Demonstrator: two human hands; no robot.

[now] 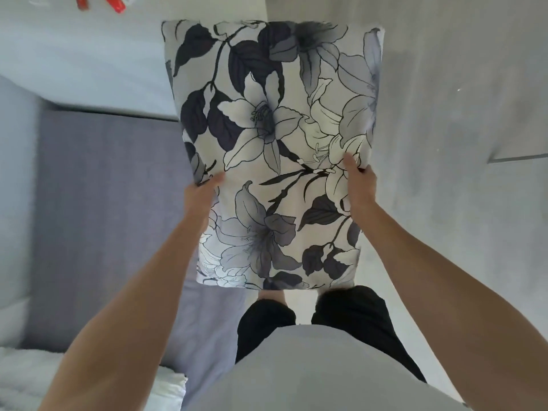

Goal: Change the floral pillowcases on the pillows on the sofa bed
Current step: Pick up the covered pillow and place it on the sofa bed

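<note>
- Forearms nearest the camera, both reaching out from the torso; pillow held in the air between them, above the person's legs and the floor (444, 114), not resting on anything.
- White bedding (26, 378) bottom-left corner, grey sofa bed (103, 203) along the left edge, well apart from the pillow. Red items (117, 4) top-left, too blurred to identify.
- Left hand (201, 194) on the pillow's left edge, roughly mid-height: thumb on the front face, other fingers hidden behind, so its grip looks clamped on the edge. Risk: contact is only at the edge, fabric may slide over the filling and the pillow sag or twist out.
- Floral pillowcase (275, 149) on, covering the whole pillow; opening not visible from here, cannot tell which end it is. Risk: pulling at the wrong end just bunches the cloth.
- Right hand (360, 185) on the right edge, thumb on the front pinching the printed fabric, grip clamped on the case. Risk: if one hand lets go to find the opening, the other carries everything and the pillow could drop to the floor and get dirty.
- Judgement: early stage, old case not yet off.
</note>
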